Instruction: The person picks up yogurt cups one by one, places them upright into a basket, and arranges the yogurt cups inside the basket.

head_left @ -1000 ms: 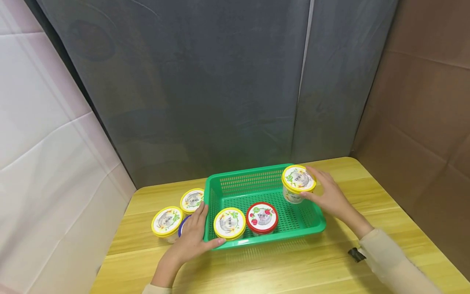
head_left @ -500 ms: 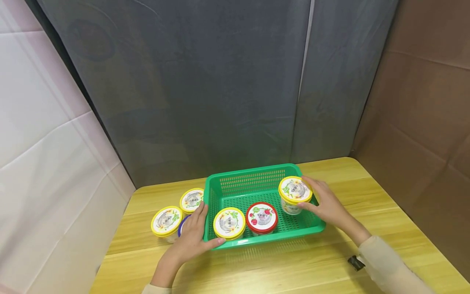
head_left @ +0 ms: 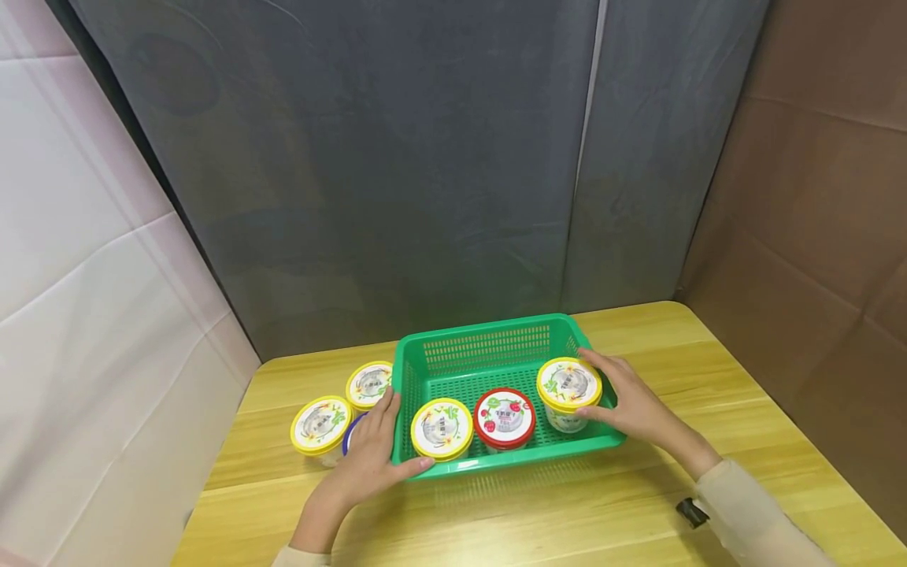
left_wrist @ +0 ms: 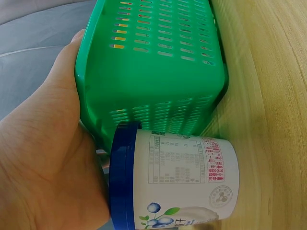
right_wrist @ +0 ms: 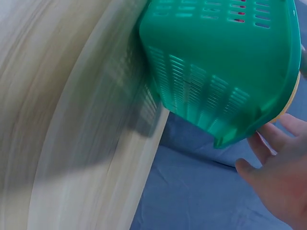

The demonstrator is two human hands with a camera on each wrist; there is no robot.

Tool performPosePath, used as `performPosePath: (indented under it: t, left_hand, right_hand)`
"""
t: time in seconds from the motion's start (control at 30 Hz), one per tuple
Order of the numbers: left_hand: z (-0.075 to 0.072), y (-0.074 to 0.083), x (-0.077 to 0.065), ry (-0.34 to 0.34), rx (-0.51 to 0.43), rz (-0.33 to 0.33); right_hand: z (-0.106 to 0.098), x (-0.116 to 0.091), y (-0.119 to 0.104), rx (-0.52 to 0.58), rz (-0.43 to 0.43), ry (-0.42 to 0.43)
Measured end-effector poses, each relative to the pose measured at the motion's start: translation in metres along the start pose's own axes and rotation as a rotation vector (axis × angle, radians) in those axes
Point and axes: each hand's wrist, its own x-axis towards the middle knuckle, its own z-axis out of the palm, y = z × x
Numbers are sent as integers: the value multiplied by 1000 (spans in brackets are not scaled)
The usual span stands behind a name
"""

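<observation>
Wooden table (head_left: 510, 516): right hand (head_left: 627, 400) grips yellow-lidded tub (head_left: 569, 383), left hand (head_left: 368, 454) spread on basket (head_left: 510, 459).

We see a table (head_left: 538, 524) of pale yellow wood, its grain running in long bands and its far right corner rounded. Toward the far edge we have a green basket (head_left: 510, 459) standing directly on it, with a faint reflection in the wood along the near side. Left of the basket, we find three upright tubs clustered together: a yellow-lidded tub (head_left: 322, 425), another yellow-lidded one (head_left: 370, 385) farther back, and a blue-lidded tub (left_wrist: 177, 177) just beside the basket's wall.
</observation>
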Motion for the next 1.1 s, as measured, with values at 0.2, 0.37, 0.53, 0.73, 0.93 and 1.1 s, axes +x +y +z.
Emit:
performPosePath:
  t: [0.2,0.37,0.53,0.73,0.93,1.1]
  left_hand:
    - [0,0,0,-6,-6,-3]
    - [1,-1,0,-3,-6,-2]
    - [1,-1,0,0,-4,0]
    - [1,-1,0,7,-6,7]
    - [1,-1,0,5,-10,5]
    - [1,-1,1,8,-3,6]
  right_hand:
    - [-2,-1,-1,-1,-26,-21]
    - [-3,0,-1,-42,-41,-50]
    - [-4,2,-2,-97,-54,-74]
    - [-5,5,-5,-139,-56,-109]
    - [-5,7,-6,-176,-64,-142]
    - [-5,7,-6,-200,-66,-161]
